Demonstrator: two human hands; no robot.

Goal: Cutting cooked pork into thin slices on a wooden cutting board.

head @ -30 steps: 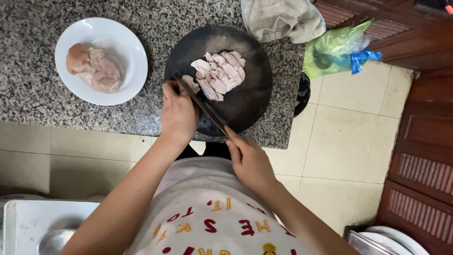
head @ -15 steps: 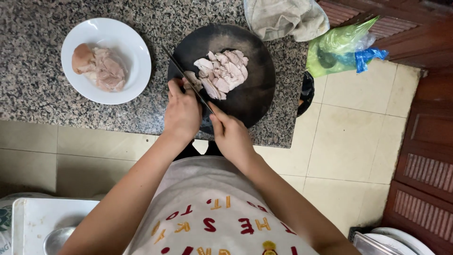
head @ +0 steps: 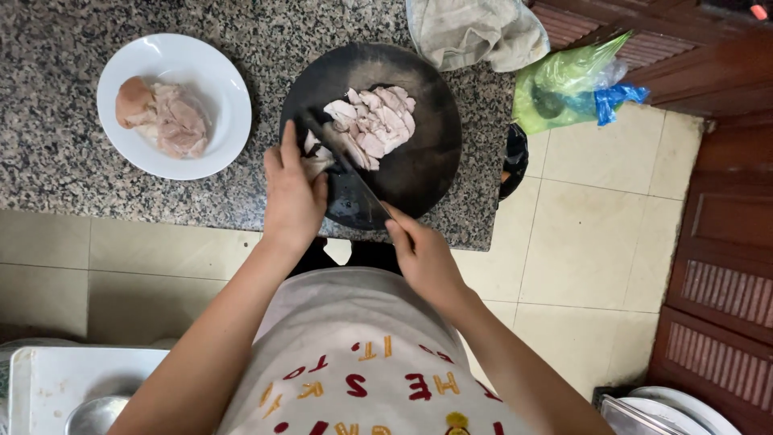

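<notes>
A round dark cutting board point(head: 423, 169) lies on the speckled granite counter point(head: 64, 153). Pale cooked meat slices point(head: 378, 125) are piled on its far half. My left hand point(head: 291, 193) presses down a small piece of meat point(head: 316, 157) at the board's left side, fingers curled over it. My right hand point(head: 420, 254) grips the handle of a dark-bladed knife point(head: 342, 165), whose blade runs diagonally up-left and meets the held piece beside my left fingers.
A white plate point(head: 217, 84) with larger uncut pieces of meat sits left of the board. A crumpled grey cloth point(head: 475, 32) lies behind the board. A green plastic bag point(head: 564, 84) hangs at the counter's right end. Tiled floor below.
Both hands have stayed over the board; the knife blade has shifted across the held piece and my right hand has drawn back a little toward me.
</notes>
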